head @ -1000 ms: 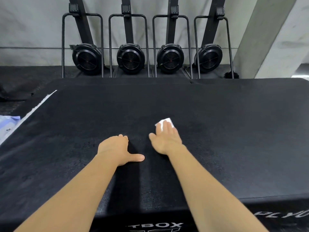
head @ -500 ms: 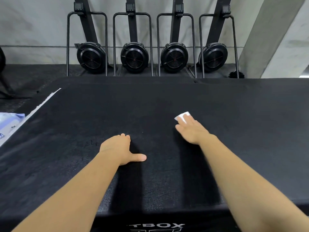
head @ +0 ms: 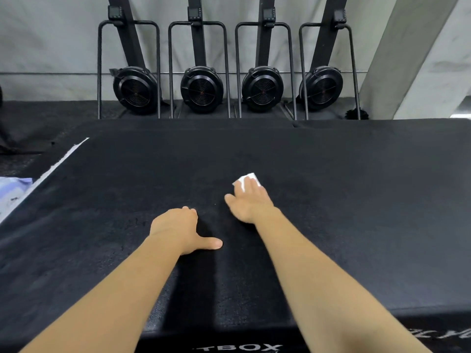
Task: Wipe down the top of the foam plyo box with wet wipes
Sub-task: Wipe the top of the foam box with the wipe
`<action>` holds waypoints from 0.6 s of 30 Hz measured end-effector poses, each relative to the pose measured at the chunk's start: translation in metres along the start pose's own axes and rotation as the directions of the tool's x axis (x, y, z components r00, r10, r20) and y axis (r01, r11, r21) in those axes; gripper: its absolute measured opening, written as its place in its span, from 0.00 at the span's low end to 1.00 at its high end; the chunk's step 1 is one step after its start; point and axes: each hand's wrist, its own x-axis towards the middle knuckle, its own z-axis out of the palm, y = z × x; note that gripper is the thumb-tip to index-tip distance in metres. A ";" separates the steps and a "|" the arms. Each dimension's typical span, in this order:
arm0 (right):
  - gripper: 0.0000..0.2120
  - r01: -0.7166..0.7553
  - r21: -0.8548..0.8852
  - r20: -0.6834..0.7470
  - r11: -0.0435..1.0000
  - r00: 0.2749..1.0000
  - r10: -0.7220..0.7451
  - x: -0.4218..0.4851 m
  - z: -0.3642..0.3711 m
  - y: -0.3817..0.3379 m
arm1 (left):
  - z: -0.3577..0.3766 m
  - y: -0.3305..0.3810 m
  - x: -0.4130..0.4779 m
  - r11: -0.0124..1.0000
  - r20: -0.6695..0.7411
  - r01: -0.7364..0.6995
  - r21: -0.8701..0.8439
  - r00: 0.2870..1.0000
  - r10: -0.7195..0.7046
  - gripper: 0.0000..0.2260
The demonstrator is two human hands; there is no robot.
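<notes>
My right hand (head: 251,205) lies flat on the wet wipe (head: 248,178). The fingers are straight and close together on top of it, and the thumb angles off to the left. Nothing is pinched; the wipe is just pressed under my fingertips. It is a small white folded pad, and only its far corner and one edge show past my fingers. It sits near the middle of the plyo box (head: 344,212), a little right of centre and well away from every edge.

The top of the box is a wide slab of matte black with a fine grainy texture (the patch around the wipe looks slightly darker, though I can't say whether that is damp). A pale strip (head: 63,159) runs along its left edge. White lettering (head: 239,349) reading "TBOX" shows on the front face below me.

My left hand (head: 178,229) rests on the box just beside the right one, nearer to me. It holds nothing and its thumb is stretched out to the right. Its fingers point away from me and are foreshortened, so I can't tell how far they are spread.

Beyond the box, four black rowing machines (head: 201,90) stand upright against a grey wall. A pale blue packet (head: 12,194) lies on the floor at far left.
</notes>
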 end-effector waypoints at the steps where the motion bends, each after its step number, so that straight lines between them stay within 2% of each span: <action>1: 0.29 0.035 -0.008 0.030 0.999 0.999 -0.035 0.001 0.005 -0.014 | 0.000 0.000 0.000 1.000 -0.005 -0.002 -0.002 1.000 0.002 0.45; 5: 0.29 0.149 -0.003 0.155 0.989 0.977 -0.147 0.011 0.013 -0.040 | 0.001 -0.002 -0.001 1.000 -0.037 -0.027 0.001 0.999 0.027 0.45; 9: 0.25 0.213 0.003 0.129 0.977 0.969 -0.212 0.018 0.000 -0.014 | -0.001 -0.003 -0.001 1.000 0.003 -0.022 0.004 1.000 0.022 0.46; 11: 0.24 0.181 -0.011 0.066 0.983 0.981 -0.180 0.021 -0.009 0.013 | -0.005 -0.004 0.003 1.000 -0.022 0.010 -0.022 1.000 -0.010 0.43; 15: 0.23 0.055 -0.017 -0.002 0.998 0.998 -0.055 0.024 -0.030 0.072 | -0.015 -0.005 0.017 0.997 -0.171 0.072 -0.031 0.982 -0.076 0.34; 18: 0.23 -0.052 -0.011 -0.022 0.999 0.998 0.052 0.023 -0.045 0.109 | -0.022 -0.003 0.033 0.994 -0.166 0.057 -0.096 0.983 -0.072 0.32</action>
